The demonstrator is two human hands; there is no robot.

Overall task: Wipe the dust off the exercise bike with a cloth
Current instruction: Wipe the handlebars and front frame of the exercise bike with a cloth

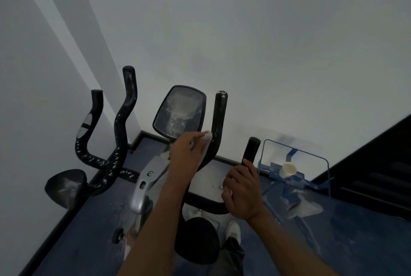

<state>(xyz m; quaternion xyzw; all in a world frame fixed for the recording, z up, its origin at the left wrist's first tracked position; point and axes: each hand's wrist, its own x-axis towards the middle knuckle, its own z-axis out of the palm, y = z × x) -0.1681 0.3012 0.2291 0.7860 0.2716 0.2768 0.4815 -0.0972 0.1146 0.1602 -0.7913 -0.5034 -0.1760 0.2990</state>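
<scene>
Clutching the cloth in our left hand, we press it against the bike's right handlebar; our right hand grips the lower handle. Console, left bars and seat remain dusty, so we judge most wiping left.

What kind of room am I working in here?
Probably a corner of a home gym or spare room: an exercise bike with a dusty console stands against bare white walls on a dark blue floor. The left hand holds a cloth.
</scene>
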